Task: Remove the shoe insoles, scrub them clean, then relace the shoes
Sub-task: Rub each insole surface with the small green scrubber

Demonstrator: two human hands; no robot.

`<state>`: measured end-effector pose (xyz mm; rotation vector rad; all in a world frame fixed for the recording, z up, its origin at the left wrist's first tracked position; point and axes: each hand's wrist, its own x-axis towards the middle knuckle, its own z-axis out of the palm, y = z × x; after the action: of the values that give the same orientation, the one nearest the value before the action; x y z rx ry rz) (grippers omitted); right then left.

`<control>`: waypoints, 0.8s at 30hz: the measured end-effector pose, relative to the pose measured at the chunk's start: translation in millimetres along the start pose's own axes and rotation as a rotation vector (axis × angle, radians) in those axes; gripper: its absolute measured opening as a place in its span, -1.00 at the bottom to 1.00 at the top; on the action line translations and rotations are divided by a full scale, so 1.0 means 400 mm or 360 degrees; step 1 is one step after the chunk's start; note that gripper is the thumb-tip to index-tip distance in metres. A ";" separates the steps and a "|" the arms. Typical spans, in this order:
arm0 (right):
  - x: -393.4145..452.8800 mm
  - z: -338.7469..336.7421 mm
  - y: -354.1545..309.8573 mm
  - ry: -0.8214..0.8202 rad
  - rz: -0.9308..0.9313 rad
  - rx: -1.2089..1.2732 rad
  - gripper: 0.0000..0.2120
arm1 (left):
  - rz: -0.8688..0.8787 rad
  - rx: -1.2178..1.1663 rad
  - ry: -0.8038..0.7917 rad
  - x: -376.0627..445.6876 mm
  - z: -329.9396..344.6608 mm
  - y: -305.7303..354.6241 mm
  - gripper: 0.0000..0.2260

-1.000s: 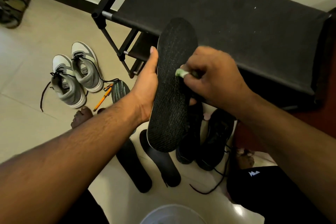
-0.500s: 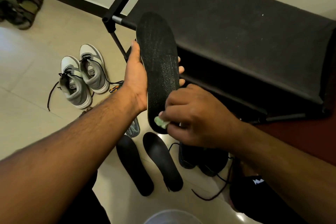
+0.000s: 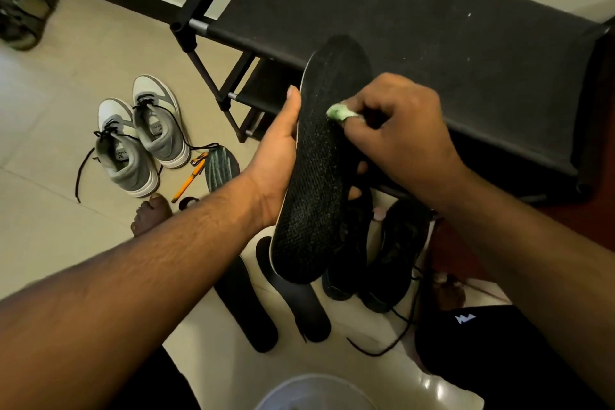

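Above the tiled floor (image 3: 50,130), in front of the black shoe rack (image 3: 416,43), a black insole (image 3: 319,160) is being held up at a slant, toe end raised toward the rack and heel end hanging low over the pair of black shoes (image 3: 382,260). Beneath it, two more black insoles (image 3: 246,306) are lying side by side on the tiles, and a pair of grey and white sneakers (image 3: 139,140) is standing well apart to the left, laces still threaded. The raised insole is being gripped along its left edge by the left hand (image 3: 276,160), thumb over the rim and fingers wrapped behind so that their tips are showing past the right edge. A small green scrubber (image 3: 337,111) is being pinched in the curled fingers of the right hand (image 3: 399,133) and pressed against the upper half of the textured face. Scrubbing is judged to be under way and far from finished. For a good result, the insole should be braced firmly from behind, directly under the scrubbed spot, since thin foam is likely to flex away from pressure. Short overlapping strokes are being called for, worked from toe to heel, with the heel end not being neglected.
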<state>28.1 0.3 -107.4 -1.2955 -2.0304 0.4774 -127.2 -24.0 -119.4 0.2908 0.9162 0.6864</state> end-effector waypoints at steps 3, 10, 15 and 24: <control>-0.002 -0.012 -0.025 -0.0021 -0.0068 0.0193 -0.95 | 0.0057 -0.0077 -0.0023 0.005 -0.010 0.018 -0.26; -0.038 0.014 -0.071 -0.0468 -0.0108 0.0473 -0.88 | 0.0129 -0.0134 -0.0001 0.000 -0.018 0.023 -0.29; 0.002 0.003 -0.020 0.0016 0.0464 0.0475 -0.89 | 0.0059 0.0106 -0.0045 -0.002 -0.005 0.004 -0.29; -0.043 -0.005 -0.110 -0.0946 0.0034 0.0785 -0.91 | 0.0173 -0.0171 0.0113 0.004 -0.033 0.048 -0.23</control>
<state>5.8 -34.3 -84.7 -0.9325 -2.1474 1.4076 -145.1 -9.3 -118.7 0.2232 0.9325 0.8479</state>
